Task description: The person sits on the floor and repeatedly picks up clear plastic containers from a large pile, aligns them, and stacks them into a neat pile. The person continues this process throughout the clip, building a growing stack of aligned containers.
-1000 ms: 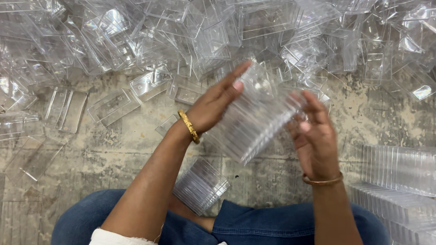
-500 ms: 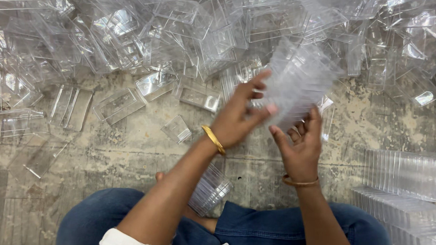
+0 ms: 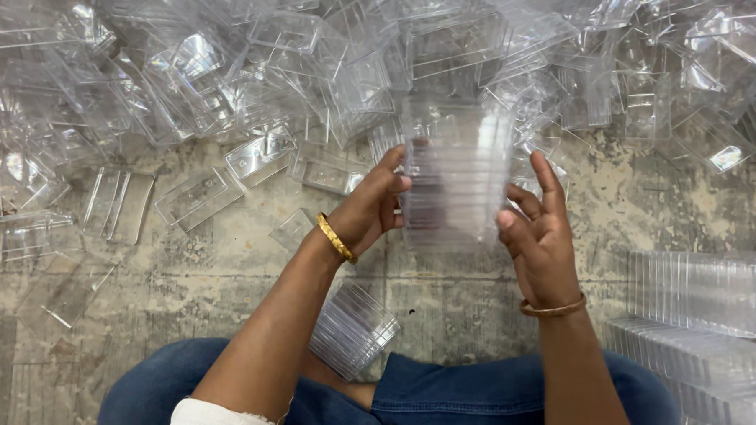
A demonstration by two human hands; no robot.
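Big heap of loose clear plastic trays [image 3: 247, 66] fills the whole top of the view, edge to edge; its front edge spills onto the worn concrete floor [image 3: 188, 303], with a few stray trays [image 3: 197, 196] lying flat at left. Neat nested rows of trays [image 3: 703, 297] sit at lower right, just beside the right forearm. Smaller nested stack [image 3: 354, 329] rests by the blue-jeaned knees [image 3: 451, 398], under the left forearm.

Held stack of nested clear trays [image 3: 456, 180] is up in front of the heap, upright, between both hands. Left hand [image 3: 369, 209] clamps its left edge, fingers curled on. Right hand [image 3: 539, 232] grips the lower right edge, index finger raised along the side.

Open floor only lower left and a strip between the hands and knees. Gold bangles [image 3: 337, 237] on both wrists.
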